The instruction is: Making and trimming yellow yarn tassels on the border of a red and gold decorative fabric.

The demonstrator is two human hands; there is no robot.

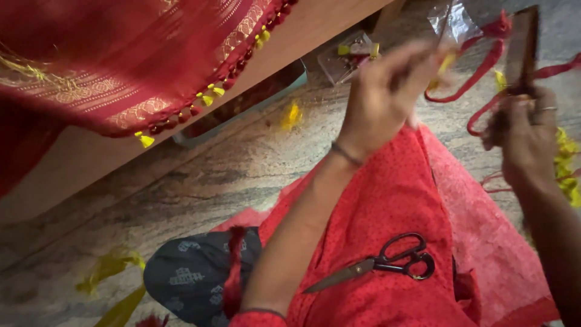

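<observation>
Left hand: the left hand (384, 91) is raised toward one o'clock from the lap, forearm running up from six o'clock, wrist bent, a thin bangle (346, 154) at the wrist. It is blurred; the fingers look drawn together at the tips, seemingly pinching a bit of yellow thread (446, 63), though I cannot tell for sure.

Right hand: the right hand (525, 142) is up at three o'clock, back toward me, a ring (548, 109) on one finger. The fingers are curled and pressed around the lower end of a dark flat card (525, 48), which stands nearly upright above the knuckles.

Red cord: red cord (484, 66) loops between the two hands, passing from the card's top toward the left fingertips and trailing down at four o'clock of the left hand.

Yellow tuft: a clump of yellow threads (567, 169) hangs just at three o'clock of the right wrist.

Scissors: black-handled scissors (387, 265) lie on the red cloth (387, 200) over the lap, at six o'clock of the left hand, well apart from both hands, blades pointing to eight o'clock.

Sari: a maroon sari (109, 66) with gold bands and a fringe of red and yellow tassels (209, 99) drapes over a wooden edge (78, 163) at ten o'clock.

Floor: a stone floor (200, 175) with a yellow scrap (292, 115) at eleven o'clock of the lap, and a clear box (348, 57) of bits at twelve o'clock.
</observation>
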